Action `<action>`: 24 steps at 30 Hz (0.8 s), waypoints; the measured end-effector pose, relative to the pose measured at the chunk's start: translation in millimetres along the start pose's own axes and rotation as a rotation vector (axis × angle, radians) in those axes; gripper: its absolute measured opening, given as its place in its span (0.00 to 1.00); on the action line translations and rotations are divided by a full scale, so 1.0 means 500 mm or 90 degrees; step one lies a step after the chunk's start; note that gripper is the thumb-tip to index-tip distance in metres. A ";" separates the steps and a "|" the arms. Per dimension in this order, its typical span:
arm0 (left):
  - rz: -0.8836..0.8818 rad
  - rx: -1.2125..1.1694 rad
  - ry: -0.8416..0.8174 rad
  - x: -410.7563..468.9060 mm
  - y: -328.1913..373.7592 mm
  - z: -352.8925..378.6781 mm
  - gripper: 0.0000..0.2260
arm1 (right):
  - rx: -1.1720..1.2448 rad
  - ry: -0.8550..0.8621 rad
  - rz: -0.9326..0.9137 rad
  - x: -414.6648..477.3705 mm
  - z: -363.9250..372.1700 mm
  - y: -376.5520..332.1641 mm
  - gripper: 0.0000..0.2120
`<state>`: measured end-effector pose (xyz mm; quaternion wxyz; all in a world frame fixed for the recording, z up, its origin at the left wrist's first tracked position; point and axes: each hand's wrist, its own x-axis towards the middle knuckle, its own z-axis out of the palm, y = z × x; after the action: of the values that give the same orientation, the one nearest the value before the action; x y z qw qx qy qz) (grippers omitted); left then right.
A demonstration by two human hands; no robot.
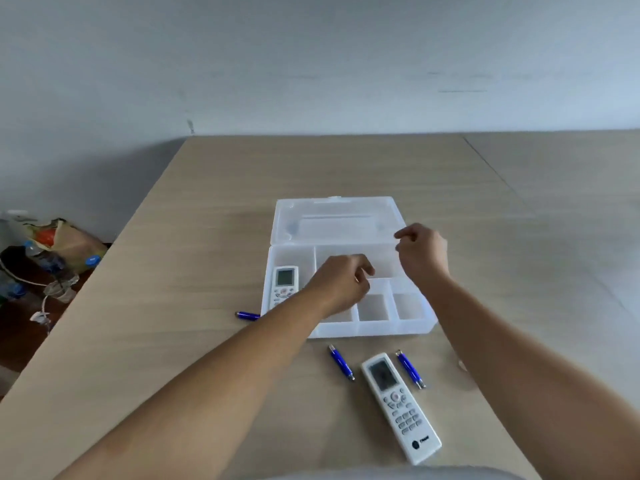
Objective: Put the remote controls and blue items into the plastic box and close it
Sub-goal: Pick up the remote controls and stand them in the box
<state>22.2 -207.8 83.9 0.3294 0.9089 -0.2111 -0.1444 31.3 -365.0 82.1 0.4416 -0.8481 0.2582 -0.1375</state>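
Note:
A clear plastic box point(398, 329) lies open on the wooden table, its lid point(339, 220) flat behind it. One white remote point(284, 284) rests in the box's left compartment. A second white remote point(401, 408) lies on the table in front of the box. Two blue cylinders flank it, one point(341, 362) to its left and one point(411, 369) to its right. A third blue cylinder point(247, 315) pokes out at the box's left edge. My left hand point(341, 282) hovers over the box's middle, fingers curled, nothing visible in it. My right hand point(420, 251) is loosely closed over the box's right rear corner.
On the floor to the left of the table point(207, 220) sit a brown bag point(65, 242), water bottles point(45, 259) and a cable. A grey wall rises behind the table's far edge. A second tabletop point(561, 174) adjoins on the right.

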 end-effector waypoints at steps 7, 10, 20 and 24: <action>0.237 0.403 -0.347 -0.025 0.071 0.192 0.21 | -0.099 0.123 0.215 -0.018 -0.157 0.244 0.13; 0.308 0.531 -0.390 -0.028 0.041 0.235 0.24 | -0.161 0.060 0.305 -0.037 -0.171 0.315 0.09; 0.374 0.635 -0.374 -0.037 -0.020 0.281 0.26 | -0.213 -0.023 0.391 -0.031 -0.102 0.370 0.37; 0.380 0.625 -0.379 -0.036 -0.017 0.286 0.23 | -0.169 -0.011 0.452 -0.025 -0.096 0.366 0.46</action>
<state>-48.4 -270.5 -25.5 -0.1713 0.7772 -0.5783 -0.1792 -59.1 -477.9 -40.6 0.3503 -0.7568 0.5480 0.0655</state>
